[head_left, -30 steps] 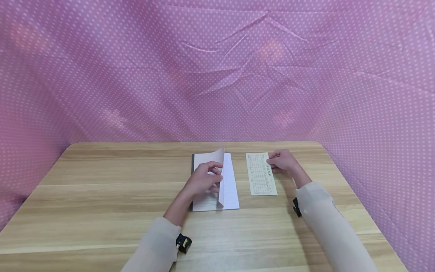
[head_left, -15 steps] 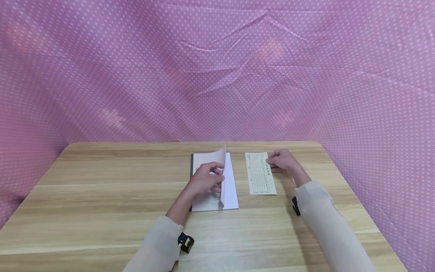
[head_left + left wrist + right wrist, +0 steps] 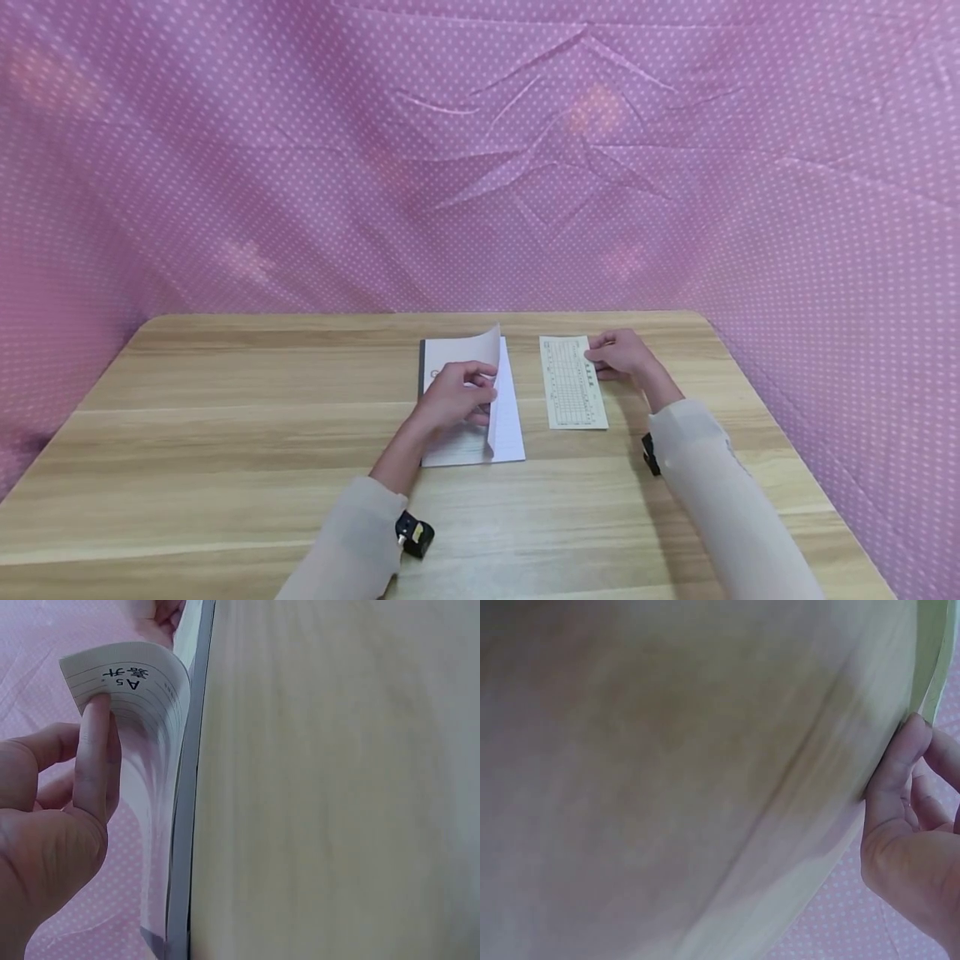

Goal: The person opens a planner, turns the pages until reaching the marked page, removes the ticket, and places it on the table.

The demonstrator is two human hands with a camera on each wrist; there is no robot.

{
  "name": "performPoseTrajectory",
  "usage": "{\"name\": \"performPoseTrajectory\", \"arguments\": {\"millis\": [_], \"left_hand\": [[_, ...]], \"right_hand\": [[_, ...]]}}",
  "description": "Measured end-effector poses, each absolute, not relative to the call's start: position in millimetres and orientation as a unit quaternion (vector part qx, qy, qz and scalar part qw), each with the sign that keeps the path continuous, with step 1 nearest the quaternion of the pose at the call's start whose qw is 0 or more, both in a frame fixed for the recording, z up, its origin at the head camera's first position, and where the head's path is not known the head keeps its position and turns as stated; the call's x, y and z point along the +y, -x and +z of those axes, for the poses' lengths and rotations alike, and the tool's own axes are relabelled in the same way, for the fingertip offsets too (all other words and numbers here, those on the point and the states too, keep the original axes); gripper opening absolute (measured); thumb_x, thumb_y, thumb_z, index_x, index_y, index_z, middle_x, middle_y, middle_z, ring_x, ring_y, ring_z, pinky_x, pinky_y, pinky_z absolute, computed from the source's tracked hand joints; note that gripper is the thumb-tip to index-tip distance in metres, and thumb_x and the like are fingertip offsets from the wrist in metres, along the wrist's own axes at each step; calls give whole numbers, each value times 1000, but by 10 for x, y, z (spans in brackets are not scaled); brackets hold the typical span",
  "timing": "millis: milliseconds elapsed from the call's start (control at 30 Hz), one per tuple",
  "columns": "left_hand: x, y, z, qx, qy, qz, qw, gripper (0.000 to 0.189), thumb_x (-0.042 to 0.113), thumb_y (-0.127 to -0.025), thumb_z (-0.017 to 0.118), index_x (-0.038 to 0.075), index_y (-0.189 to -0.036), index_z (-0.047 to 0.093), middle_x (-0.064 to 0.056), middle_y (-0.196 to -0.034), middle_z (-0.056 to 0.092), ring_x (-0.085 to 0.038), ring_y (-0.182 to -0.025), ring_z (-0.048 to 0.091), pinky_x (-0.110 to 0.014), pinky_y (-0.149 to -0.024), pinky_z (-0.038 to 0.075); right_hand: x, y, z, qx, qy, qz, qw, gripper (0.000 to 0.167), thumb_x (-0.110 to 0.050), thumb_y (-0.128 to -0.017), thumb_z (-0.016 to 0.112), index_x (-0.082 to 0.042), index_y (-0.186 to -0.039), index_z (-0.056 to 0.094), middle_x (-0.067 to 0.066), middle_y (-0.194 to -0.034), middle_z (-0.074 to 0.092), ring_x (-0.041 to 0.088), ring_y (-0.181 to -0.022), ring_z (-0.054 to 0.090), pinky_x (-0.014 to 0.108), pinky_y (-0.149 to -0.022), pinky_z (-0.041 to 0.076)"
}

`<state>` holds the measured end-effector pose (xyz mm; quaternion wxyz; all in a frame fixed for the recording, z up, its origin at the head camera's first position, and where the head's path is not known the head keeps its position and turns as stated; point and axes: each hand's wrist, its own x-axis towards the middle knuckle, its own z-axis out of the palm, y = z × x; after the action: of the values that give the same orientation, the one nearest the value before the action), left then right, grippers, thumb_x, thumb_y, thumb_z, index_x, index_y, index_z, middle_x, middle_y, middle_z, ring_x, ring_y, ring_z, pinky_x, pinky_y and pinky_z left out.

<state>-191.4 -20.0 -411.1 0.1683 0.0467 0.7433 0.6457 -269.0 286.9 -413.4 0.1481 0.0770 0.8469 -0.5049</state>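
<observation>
A notebook (image 3: 457,450) with a dark spine on its left side lies near the middle of the table. Its pale cover is raised and bent, baring a white lined page (image 3: 512,417). My left hand (image 3: 453,398) holds the cover by its free edge; the left wrist view shows the curled cover (image 3: 142,682) with "A5" printed on a lined inner face. To the right lies a pale yellow-green printed form (image 3: 572,383) with a table grid. My right hand (image 3: 624,354) pinches its right edge near the far corner. In the right wrist view, the fingers (image 3: 900,757) meet the form's edge.
Both things lie on a light wood-grain table (image 3: 225,467) with rounded far corners. A pink dotted cloth (image 3: 480,208) hangs behind and at both sides. A strip of bare wood separates notebook and form. Both wrists carry small black devices (image 3: 415,534).
My left hand has moved slightly right with the cover edge, showing a bit more of the cover's print. The right hand stays at the form's edge. The view has shifted slightly.
</observation>
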Motion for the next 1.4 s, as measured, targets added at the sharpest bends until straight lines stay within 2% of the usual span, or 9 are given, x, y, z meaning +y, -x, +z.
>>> {"name": "performPoseTrajectory", "arguments": {"millis": [567, 833, 1100, 1400], "left_hand": [[-20, 1926, -4295, 723, -24, 664, 186, 34, -8, -90, 63, -9, -124, 63, -15, -98, 65, -19, -70, 66, -34, -66, 63], [57, 1965, -4321, 770, -32, 618, 156, 29, -7, -86, 63, -7, -114, 66, -12, -87, 70, -17, -60, 69, -31, -59, 62], [97, 1953, -4266, 805, -38, 573, 149, 26, -3, -87, 68, -5, -113, 66, -7, -81, 69, -13, -56, 67, -28, -56, 61], [141, 1907, -4240, 813, -24, 563, 145, 28, 3, -86, 77, -4, -111, 65, -7, -84, 67, -12, -54, 66, -26, -54, 60]], "right_hand": [[2852, 2698, -4160, 862, -76, -481, 142, 25, -7, -99, 65, 5, -120, 62, 14, -101, 69, 16, -77, 67, 27, -70, 61], [2842, 2693, -4113, 864, -73, -477, 145, 24, -7, -99, 64, 4, -120, 61, 12, -99, 68, 16, -78, 66, 26, -69, 60], [2804, 2711, -4109, 871, -77, -464, 139, 21, -7, -99, 64, 3, -117, 61, 13, -100, 66, 16, -78, 64, 25, -67, 59], [2776, 2708, -4104, 886, -86, -436, 132, 17, -6, -97, 66, 1, -111, 62, 11, -97, 63, 16, -78, 62, 23, -65, 57]]}}
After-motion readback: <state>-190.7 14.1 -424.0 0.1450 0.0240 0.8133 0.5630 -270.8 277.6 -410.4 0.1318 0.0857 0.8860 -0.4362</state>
